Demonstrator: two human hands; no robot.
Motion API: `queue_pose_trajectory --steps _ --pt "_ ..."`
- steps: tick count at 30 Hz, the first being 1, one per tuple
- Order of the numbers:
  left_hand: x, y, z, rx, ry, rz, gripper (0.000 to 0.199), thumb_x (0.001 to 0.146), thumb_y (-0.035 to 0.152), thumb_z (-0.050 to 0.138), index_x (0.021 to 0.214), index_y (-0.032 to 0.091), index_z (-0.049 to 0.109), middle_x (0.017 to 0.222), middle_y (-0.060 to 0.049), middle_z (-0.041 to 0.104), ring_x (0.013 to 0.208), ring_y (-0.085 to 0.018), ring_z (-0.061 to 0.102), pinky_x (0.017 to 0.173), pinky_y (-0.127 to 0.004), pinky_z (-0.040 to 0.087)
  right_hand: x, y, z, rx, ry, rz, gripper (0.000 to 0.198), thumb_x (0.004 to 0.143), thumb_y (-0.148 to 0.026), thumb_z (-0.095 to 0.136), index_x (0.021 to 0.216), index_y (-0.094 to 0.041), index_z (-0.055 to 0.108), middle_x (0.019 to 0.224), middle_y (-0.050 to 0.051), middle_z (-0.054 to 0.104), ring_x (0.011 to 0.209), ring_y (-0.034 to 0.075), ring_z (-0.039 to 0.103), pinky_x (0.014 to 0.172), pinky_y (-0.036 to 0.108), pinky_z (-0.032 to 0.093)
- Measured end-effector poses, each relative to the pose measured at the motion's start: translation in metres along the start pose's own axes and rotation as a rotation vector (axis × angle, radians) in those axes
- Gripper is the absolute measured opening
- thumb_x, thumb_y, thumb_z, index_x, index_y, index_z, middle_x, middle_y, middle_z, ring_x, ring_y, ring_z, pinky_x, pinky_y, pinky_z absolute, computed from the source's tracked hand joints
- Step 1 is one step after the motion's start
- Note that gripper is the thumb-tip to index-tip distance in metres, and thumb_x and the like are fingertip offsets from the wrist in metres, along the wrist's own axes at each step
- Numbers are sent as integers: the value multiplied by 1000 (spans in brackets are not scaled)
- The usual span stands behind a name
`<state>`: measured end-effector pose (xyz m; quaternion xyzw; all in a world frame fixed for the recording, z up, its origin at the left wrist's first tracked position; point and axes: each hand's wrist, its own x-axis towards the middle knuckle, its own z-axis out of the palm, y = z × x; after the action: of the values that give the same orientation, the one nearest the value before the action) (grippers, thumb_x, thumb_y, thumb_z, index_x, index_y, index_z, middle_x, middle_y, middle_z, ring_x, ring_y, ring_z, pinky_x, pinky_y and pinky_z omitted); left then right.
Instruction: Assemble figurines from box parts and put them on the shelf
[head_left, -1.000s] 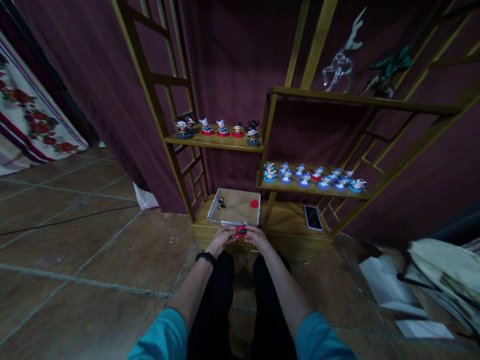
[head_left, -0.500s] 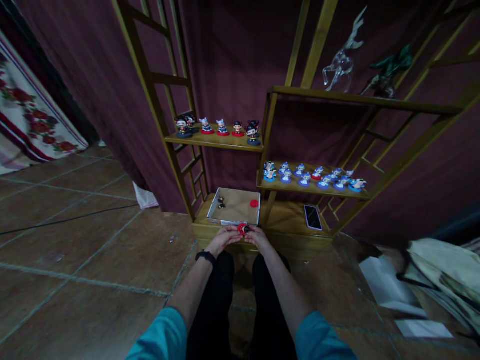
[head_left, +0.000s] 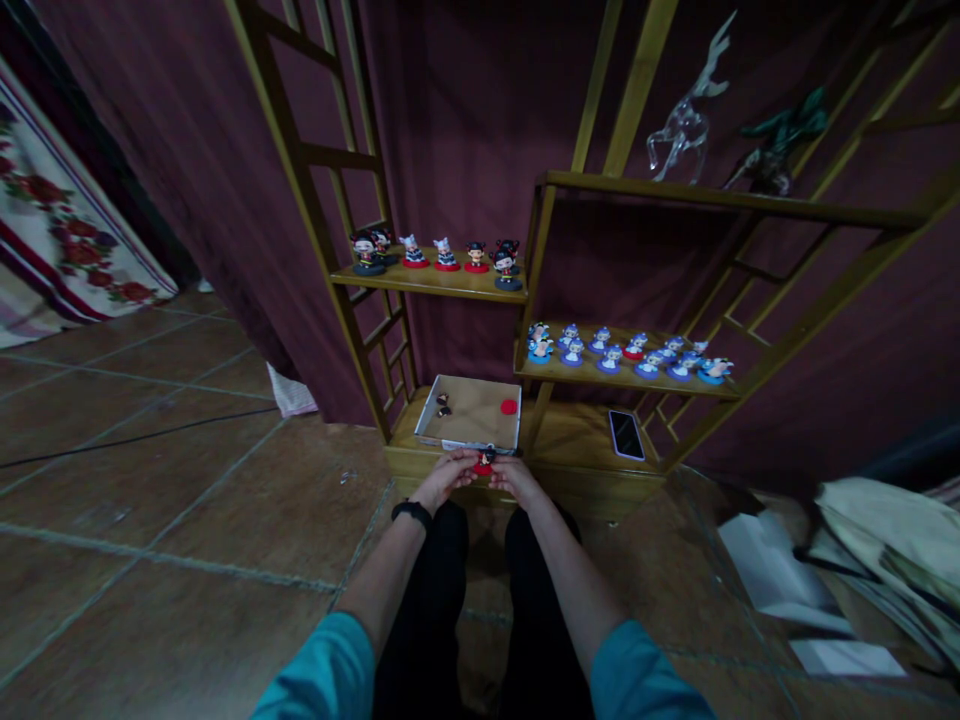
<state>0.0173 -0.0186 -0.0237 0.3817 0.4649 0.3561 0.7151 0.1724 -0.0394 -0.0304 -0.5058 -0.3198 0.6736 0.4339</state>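
Pinching a black-haired figurine (head_left: 487,457), roughly upright, by its red base (head_left: 482,469) between left hand (head_left: 450,474) and right hand (head_left: 513,475), both curled nearly closed at the fingertips. Held just in front of a shallow cardboard box (head_left: 476,408). Lying inside the box, at right, a red disc (head_left: 509,407); at left, small dark pieces (head_left: 443,410). Resting to the right of the box, well apart, a smartphone (head_left: 626,435).
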Motion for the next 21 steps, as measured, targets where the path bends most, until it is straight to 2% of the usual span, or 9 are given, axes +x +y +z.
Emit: queue_pose_trajectory --steps 8,21 --pt "2 -4 -1 -64 -2 13 23 62 15 69 83 12 58 68 -7 67 54 -13 63 56 -22 50 -2 -1 1 36 35 7 12 68 -17 59 79 -17 59 56 -2 59 45 6 51 53 22 48" --pt "3 -6 -2 -103 12 21 22 65 14 67 82 12 53 68 -7 67 59 -16 65 61 -26 54 -9 -4 3 8 -79 -9 21 63 -22 67 82 -18 62 67 0 65 55 8 57 61 23 47"
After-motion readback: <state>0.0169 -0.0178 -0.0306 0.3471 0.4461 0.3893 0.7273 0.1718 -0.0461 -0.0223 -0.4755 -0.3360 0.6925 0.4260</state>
